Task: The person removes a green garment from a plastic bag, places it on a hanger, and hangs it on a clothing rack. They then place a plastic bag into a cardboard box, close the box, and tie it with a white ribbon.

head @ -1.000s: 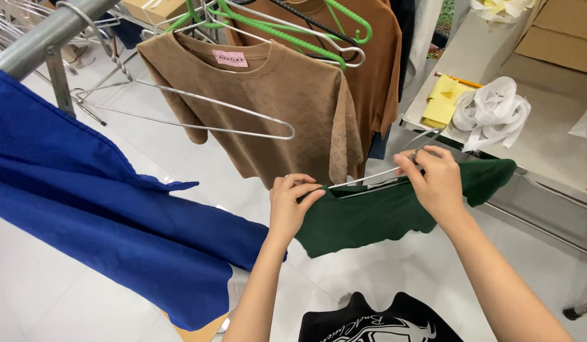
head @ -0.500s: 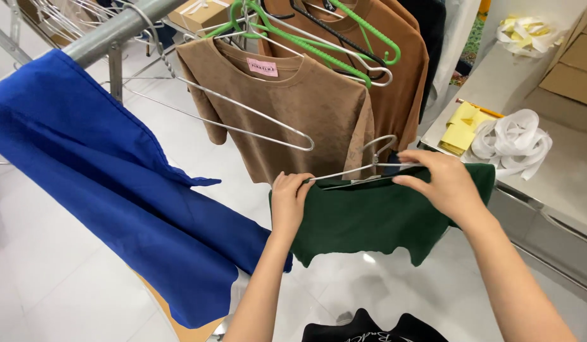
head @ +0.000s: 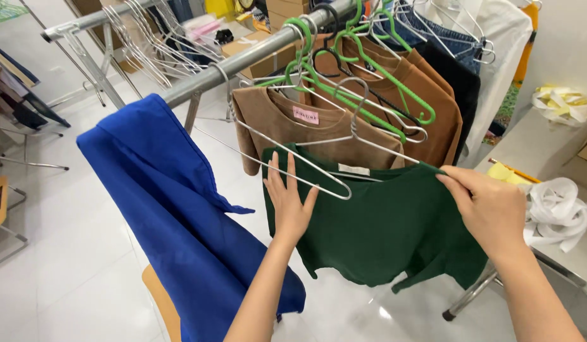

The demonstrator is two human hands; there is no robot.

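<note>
Blue cloth (head: 179, 215) hangs at far left, draped over the metal rail (head: 243, 60) and falling well below it; a tan board edge (head: 160, 304) shows behind its lower hem. Bare wire hangers (head: 148, 38) crowd a second rail further back on the left. Left hand (head: 290, 199) lies flat against the front of the green shirt (head: 382, 228), fingers straight and slightly spread, gripping nothing; its fingertips reach the shirt's upper left shoulder, beside the lower bar of a loose wire hanger (head: 299, 161) that crosses in front of the cloth. Green shirt sits on its own wire hanger (head: 356, 114), hook raised close to the rail; whether it is hooked on cannot be told. Shirt hangs in front of a tan sweater (head: 274, 117), which is on the rail. Behind these, brown tops (head: 426, 88) hang on green hangers (head: 369, 69), followed by a black garment (head: 461, 79) and a white one (head: 499, 57). Right hand (head: 489, 212) pinches the shirt's right shoulder, thumb and fingers closed on the fabric at the hanger's end. At far right a grey table (head: 527, 145) holds a yellow item (head: 505, 174) and a heap of white strips (head: 556, 212), just beside the right hand. White tiled floor (head: 65, 253) lies beneath.
</note>
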